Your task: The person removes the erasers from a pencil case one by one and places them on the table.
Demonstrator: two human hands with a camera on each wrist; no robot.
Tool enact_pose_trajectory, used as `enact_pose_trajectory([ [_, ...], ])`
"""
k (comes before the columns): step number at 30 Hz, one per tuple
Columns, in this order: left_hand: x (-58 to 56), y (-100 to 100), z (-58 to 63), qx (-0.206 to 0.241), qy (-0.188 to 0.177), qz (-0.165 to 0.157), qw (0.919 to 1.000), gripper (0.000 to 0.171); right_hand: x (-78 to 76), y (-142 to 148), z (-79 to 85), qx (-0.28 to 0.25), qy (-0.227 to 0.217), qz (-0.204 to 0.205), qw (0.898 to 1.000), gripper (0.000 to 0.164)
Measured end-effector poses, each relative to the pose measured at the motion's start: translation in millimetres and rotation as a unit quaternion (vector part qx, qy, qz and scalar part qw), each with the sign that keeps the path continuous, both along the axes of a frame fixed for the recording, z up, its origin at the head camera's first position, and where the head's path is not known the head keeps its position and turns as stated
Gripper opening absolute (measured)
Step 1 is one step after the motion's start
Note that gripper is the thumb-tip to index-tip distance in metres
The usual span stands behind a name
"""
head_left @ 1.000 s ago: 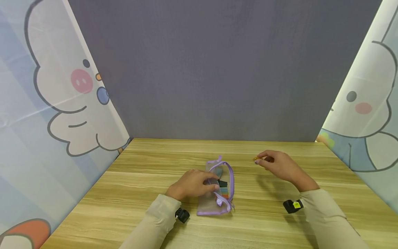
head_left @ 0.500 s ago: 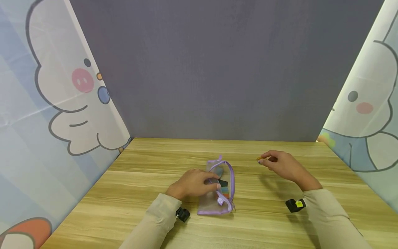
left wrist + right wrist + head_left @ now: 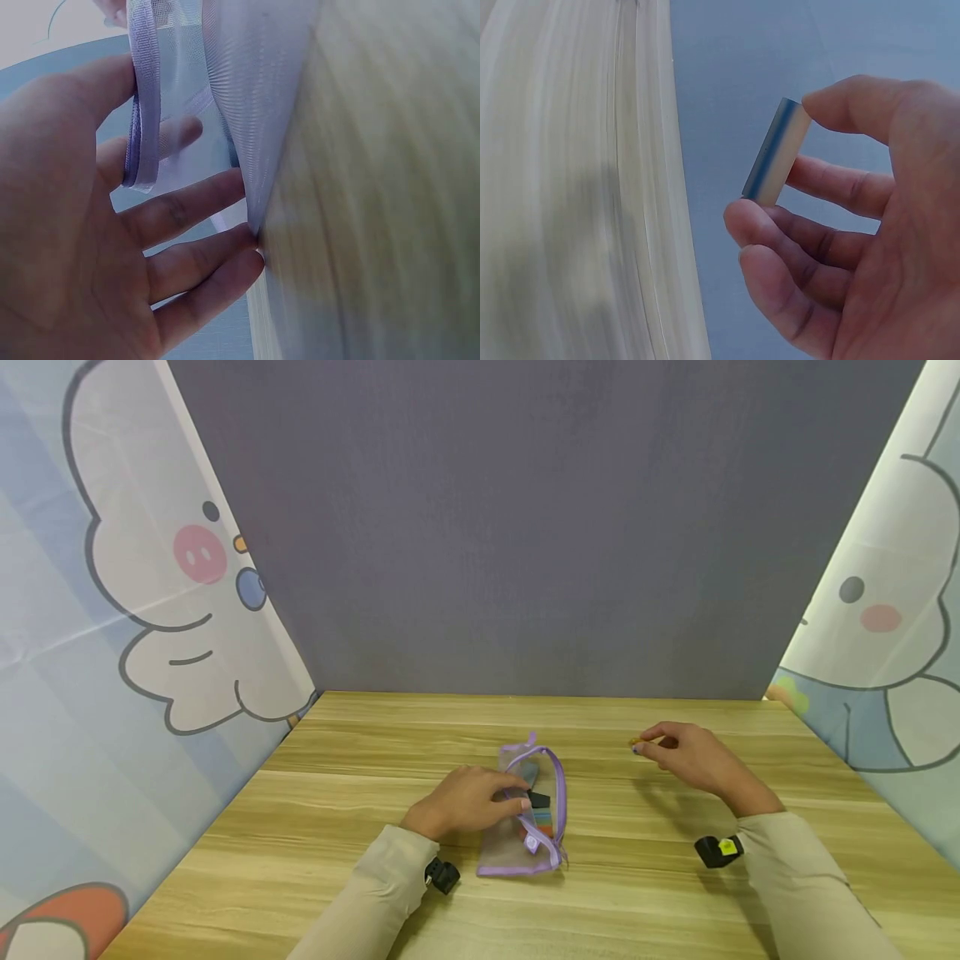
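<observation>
A see-through mesh pencil pouch (image 3: 517, 855) with purple zip edging lies near the middle of the table, its zip parted. Inside, a black piece (image 3: 537, 800) and blue, green and orange striped items (image 3: 542, 818) show. My left hand (image 3: 465, 802) rests over the pouch's left side, thumb and forefinger at the opening. In the left wrist view its fingers (image 3: 191, 259) are spread against the mesh. To the right, raised over the table, my right hand (image 3: 690, 757) pinches a small oblong block (image 3: 776, 154), pale with a blue stripe, between thumb and fingertips.
The wood-grain table (image 3: 360, 735) reaches back to a dark grey panel (image 3: 480, 527). Cartoon-printed curtains stand at the left (image 3: 45, 735) and right (image 3: 900, 693). Each wrist bears a black camera, the left one (image 3: 442, 876) close to the tabletop.
My right hand has drifted slightly to the right, away from the pouch, with the small block still pinched. My left hand and the pouch have stayed nearly in place.
</observation>
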State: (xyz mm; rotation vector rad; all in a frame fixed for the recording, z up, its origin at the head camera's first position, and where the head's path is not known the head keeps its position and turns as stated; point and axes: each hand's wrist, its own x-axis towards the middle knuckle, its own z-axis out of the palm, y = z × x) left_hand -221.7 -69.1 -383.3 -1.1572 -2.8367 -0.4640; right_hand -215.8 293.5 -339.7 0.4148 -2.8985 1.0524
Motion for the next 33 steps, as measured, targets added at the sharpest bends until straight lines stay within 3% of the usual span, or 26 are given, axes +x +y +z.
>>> enact_pose_trajectory([
  [19,-0.3,0.0,1.0,-0.006,0.004,-0.002,1.0,0.043,-3.8,9.6,-7.4,0.04,0.001,-0.037,0.999,0.046],
  [24,-0.4,0.0,1.0,-0.008,0.004,-0.001,1.0,0.043,-5.0,13.4,-10.2,0.056,-0.011,-0.042,0.998,0.047],
  [33,0.2,-0.4,1.7,-0.007,0.006,-0.002,1.0,0.043,-7.2,18.3,-15.8,0.034,-0.058,-0.053,0.996,0.052],
])
